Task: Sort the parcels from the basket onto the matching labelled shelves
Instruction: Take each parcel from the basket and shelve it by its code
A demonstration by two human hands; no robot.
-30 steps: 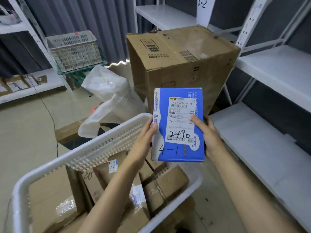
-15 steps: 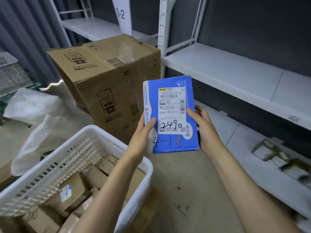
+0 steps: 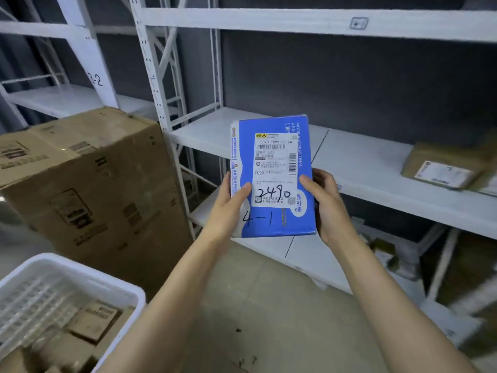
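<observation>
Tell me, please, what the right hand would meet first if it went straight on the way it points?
Probably the front edge of the white middle shelf, which lies right behind the right hand gripping the blue parcel. Depth is unclear from this one view.

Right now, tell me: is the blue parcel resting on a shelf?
No: the left hand and right hand hold the blue parcel up in front of the shelf.

Dim, cool indoor light, soft shadows beneath shelves [image 3: 376,170]; sharp centre, motion blur at right and lower-left edges, wide-angle bowing
</observation>
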